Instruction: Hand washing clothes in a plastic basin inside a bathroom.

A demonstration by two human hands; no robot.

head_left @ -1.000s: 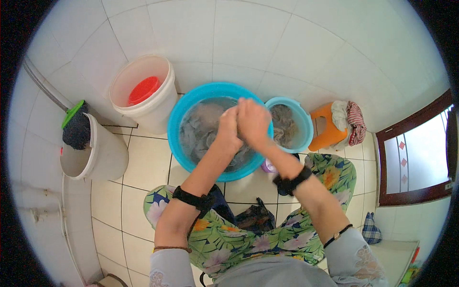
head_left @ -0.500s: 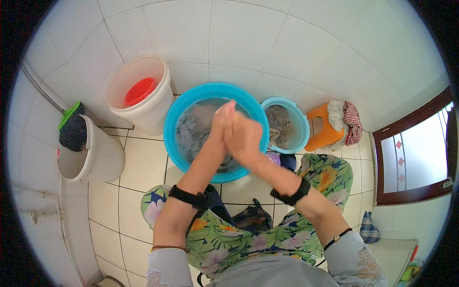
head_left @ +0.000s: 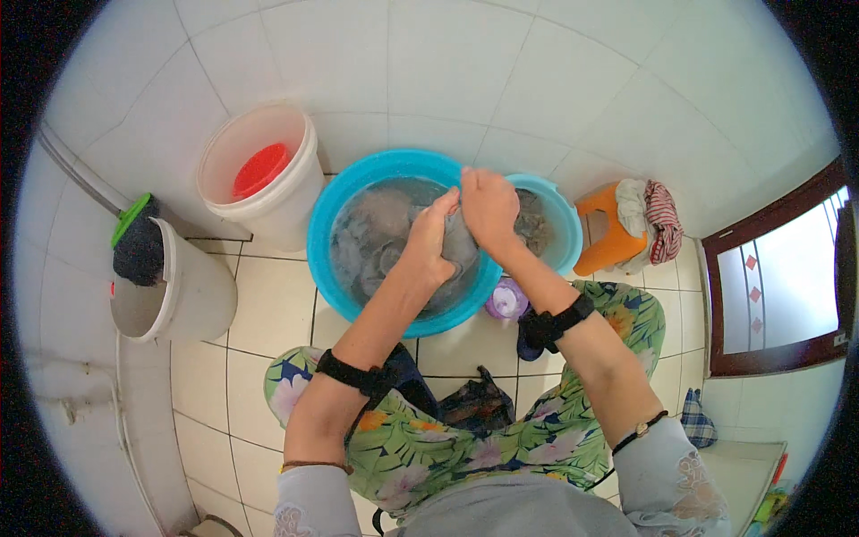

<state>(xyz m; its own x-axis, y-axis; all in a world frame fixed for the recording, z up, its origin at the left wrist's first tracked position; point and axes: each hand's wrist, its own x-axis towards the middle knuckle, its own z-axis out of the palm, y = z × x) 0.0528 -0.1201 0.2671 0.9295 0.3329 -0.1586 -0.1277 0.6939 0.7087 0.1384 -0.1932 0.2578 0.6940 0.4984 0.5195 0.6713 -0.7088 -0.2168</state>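
A large blue basin point(head_left: 319, 282) of water stands in front of me, with grey wet cloth point(head_left: 367, 255) lying in it. Over its right side my left hand point(head_left: 429, 240) and my right hand point(head_left: 490, 210) are together, closed on a bunched grey cloth point(head_left: 460, 243). Part of this cloth hangs below my fingers toward the water. My right hand is at the basin's right rim, beside a smaller light-blue basin point(head_left: 569, 234) that holds brownish-grey cloth point(head_left: 534, 228).
At the left stand a white bucket point(head_left: 309, 179) with a red dipper point(head_left: 262, 172) inside and another bucket point(head_left: 201, 291) beside a dark brush point(head_left: 139, 255). An orange stool point(head_left: 613, 242) bears clothes point(head_left: 662, 224). A purple tub point(head_left: 507, 301) and black bag point(head_left: 479, 403) are near my legs.
Both hands have moved right, the right one farther, over the basin's right rim. The grey cloth between them now shows, and the purple tub has come into fuller view.
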